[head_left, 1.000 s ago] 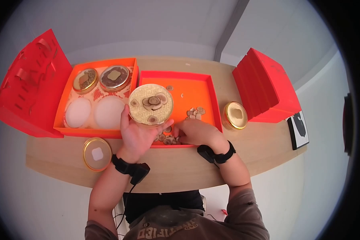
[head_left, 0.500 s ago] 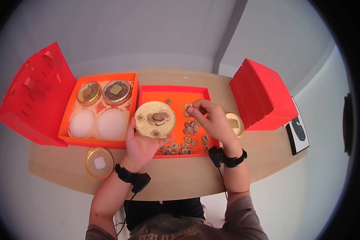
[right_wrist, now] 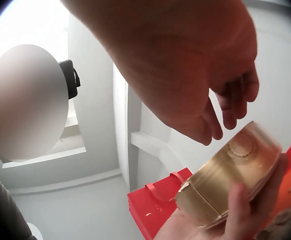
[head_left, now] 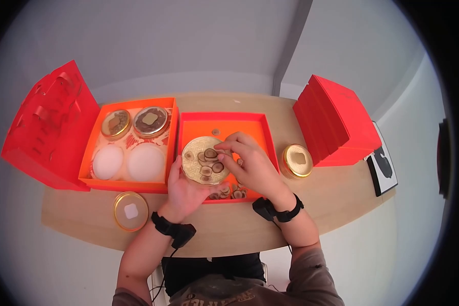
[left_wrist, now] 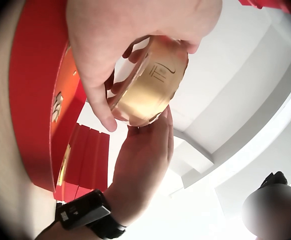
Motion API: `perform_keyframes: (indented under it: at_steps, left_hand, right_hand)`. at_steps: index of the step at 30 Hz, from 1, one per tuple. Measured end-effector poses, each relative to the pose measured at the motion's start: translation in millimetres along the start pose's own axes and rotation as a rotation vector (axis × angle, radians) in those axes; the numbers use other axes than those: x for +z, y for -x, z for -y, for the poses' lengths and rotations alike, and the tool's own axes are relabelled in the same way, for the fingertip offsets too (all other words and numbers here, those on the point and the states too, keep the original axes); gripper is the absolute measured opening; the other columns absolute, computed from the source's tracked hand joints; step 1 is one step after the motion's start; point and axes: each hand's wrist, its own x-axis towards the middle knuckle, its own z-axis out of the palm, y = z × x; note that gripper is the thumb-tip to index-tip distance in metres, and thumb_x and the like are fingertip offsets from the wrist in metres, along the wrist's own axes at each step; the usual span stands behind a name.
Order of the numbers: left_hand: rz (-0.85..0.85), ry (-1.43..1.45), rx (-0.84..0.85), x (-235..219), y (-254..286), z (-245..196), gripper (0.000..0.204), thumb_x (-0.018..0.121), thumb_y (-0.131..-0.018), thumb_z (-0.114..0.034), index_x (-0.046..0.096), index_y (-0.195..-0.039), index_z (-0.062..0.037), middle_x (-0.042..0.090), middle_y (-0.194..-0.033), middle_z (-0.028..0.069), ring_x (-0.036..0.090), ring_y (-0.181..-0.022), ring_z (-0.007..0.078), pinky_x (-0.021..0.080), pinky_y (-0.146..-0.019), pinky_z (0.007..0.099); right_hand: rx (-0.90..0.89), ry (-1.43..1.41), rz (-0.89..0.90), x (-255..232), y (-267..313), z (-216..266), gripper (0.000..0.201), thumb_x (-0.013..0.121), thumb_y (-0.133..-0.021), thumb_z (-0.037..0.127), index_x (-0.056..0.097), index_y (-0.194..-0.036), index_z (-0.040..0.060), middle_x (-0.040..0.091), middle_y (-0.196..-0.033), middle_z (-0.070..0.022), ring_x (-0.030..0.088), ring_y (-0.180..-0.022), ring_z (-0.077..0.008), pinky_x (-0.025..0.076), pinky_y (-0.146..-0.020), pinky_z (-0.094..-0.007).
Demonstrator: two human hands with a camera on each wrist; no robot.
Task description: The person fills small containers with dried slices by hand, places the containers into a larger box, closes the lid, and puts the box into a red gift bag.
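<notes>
My left hand holds a round gold container over the front left of the shallow orange-lined tray. Several brown-rimmed slices lie on its patterned top. Above the container's right side is my right hand, thumb and forefinger apart over the slices, with no slice visible between them. The left wrist view shows fingers round the container's gold wall. In the right wrist view, the bent fingers of my right hand hang just above the container. More slices lie in the tray, partly hidden by my hands.
At left stand a red bag and an orange box with two lidded jars and two white round pieces. A gold-rimmed lid lies in front. At right are a gold-lidded jar and a red box.
My right hand has moved left from the tray to above the container, and its pinched slice is no longer seen between the fingers. The container has shifted slightly right; slices on it lie differently.
</notes>
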Motion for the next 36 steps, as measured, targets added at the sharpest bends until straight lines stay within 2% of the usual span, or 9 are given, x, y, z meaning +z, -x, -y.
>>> perform_keyframes:
  at_steps: [2, 5, 11, 15, 18, 21, 24, 29, 36]
  left_hand:
    - [0.001, 0.003, -0.001, -2.0, 0.6, 0.9, 0.067, 0.031, -0.104, -0.058, 0.035, -0.156, -0.0153, 0.041, -0.157, 0.0108, 0.042, -0.144, 0.0312, 0.041, -0.108, 0.0665]
    - [-0.001, -0.007, -0.017, -1.0, 1.1, 1.0, 0.066, 0.032, -0.105, -0.058, 0.033, -0.156, -0.0167, 0.040, -0.158, 0.0107, 0.041, -0.145, 0.0317, 0.039, -0.109, 0.0675]
    - [-0.017, -0.085, -0.043, 2.6, 0.8, 0.5, 0.071, 0.030, -0.103, -0.063, 0.033, -0.158, -0.0191, 0.038, -0.160, 0.0096, 0.038, -0.147, 0.0338, 0.039, -0.108, 0.0674]
    - [0.001, -0.066, -0.058, 5.5, 1.5, 0.2, 0.071, 0.029, -0.102, -0.064, 0.033, -0.158, -0.0201, 0.038, -0.161, 0.0098, 0.038, -0.147, 0.0348, 0.039, -0.108, 0.0678]
    - [0.000, -0.045, -0.065, 3.1, 1.8, 2.2, 0.071, 0.028, -0.102, -0.064, 0.033, -0.158, -0.0201, 0.038, -0.161, 0.0097, 0.039, -0.146, 0.0345, 0.040, -0.107, 0.0681]
    - [0.047, -0.001, -0.065, 1.7, 2.1, 2.7, 0.068, 0.030, -0.104, -0.062, 0.032, -0.157, -0.0196, 0.040, -0.159, 0.0104, 0.041, -0.145, 0.0335, 0.039, -0.108, 0.0687]
    - [0.055, 0.000, -0.047, -0.7, 1.3, 3.1, 0.067, 0.030, -0.104, -0.061, 0.033, -0.157, -0.0196, 0.040, -0.158, 0.0103, 0.042, -0.144, 0.0331, 0.040, -0.108, 0.0683]
    - [0.045, 0.003, -0.034, -1.1, 1.0, 2.9, 0.067, 0.030, -0.104, -0.061, 0.034, -0.156, -0.0191, 0.041, -0.157, 0.0110, 0.044, -0.143, 0.0330, 0.040, -0.108, 0.0678]
    - [0.027, -0.012, -0.049, -1.9, 1.4, 3.1, 0.067, 0.029, -0.104, -0.062, 0.033, -0.156, -0.0187, 0.042, -0.157, 0.0123, 0.044, -0.142, 0.0330, 0.040, -0.108, 0.0676]
  right_hand:
    - [-0.104, 0.179, -0.032, 3.9, -0.6, -6.6, 0.022, 0.071, -0.092, 0.018, 0.073, -0.107, 0.0021, 0.063, -0.118, -0.0129, 0.060, -0.112, -0.0293, 0.051, -0.091, -0.0393]
    - [-0.135, 0.279, -0.055, 9.3, -0.7, -8.5, 0.024, 0.074, -0.090, 0.019, 0.073, -0.105, 0.0012, 0.063, -0.120, -0.0119, 0.055, -0.119, -0.0316, 0.045, -0.099, -0.0435]
    - [-0.074, 0.160, -0.092, 14.9, -2.6, -20.5, 0.022, 0.074, -0.090, 0.023, 0.075, -0.099, 0.0026, 0.064, -0.123, -0.0111, 0.054, -0.119, -0.0313, 0.041, -0.100, -0.0441]
    - [-0.036, 0.138, -0.035, 11.5, -3.4, -19.9, 0.021, 0.071, -0.095, 0.022, 0.075, -0.103, 0.0030, 0.060, -0.130, -0.0116, 0.050, -0.126, -0.0313, 0.039, -0.106, -0.0430]
    - [-0.128, 0.158, -0.087, 14.7, -2.5, -22.0, 0.021, 0.071, -0.093, 0.023, 0.076, -0.102, 0.0043, 0.063, -0.128, -0.0107, 0.053, -0.122, -0.0315, 0.040, -0.102, -0.0439]
    - [-0.198, 0.160, -0.006, 10.6, -0.6, -14.8, 0.022, 0.070, -0.093, 0.022, 0.076, -0.105, 0.0053, 0.060, -0.132, -0.0125, 0.051, -0.126, -0.0330, 0.038, -0.104, -0.0445]
    - [-0.140, 0.212, -0.062, 9.6, 0.5, -13.0, 0.022, 0.070, -0.092, 0.021, 0.076, -0.107, 0.0064, 0.058, -0.135, -0.0150, 0.049, -0.128, -0.0349, 0.036, -0.106, -0.0457]
    - [-0.106, 0.293, -0.016, 8.9, 4.4, -7.0, 0.028, 0.075, -0.087, 0.025, 0.074, -0.109, 0.0082, 0.057, -0.137, -0.0160, 0.049, -0.130, -0.0361, 0.036, -0.107, -0.0471]
    - [-0.062, 0.226, 0.031, 10.9, 3.0, -7.7, 0.026, 0.078, -0.087, 0.023, 0.072, -0.107, 0.0077, 0.055, -0.142, -0.0140, 0.046, -0.133, -0.0355, 0.034, -0.111, -0.0475]
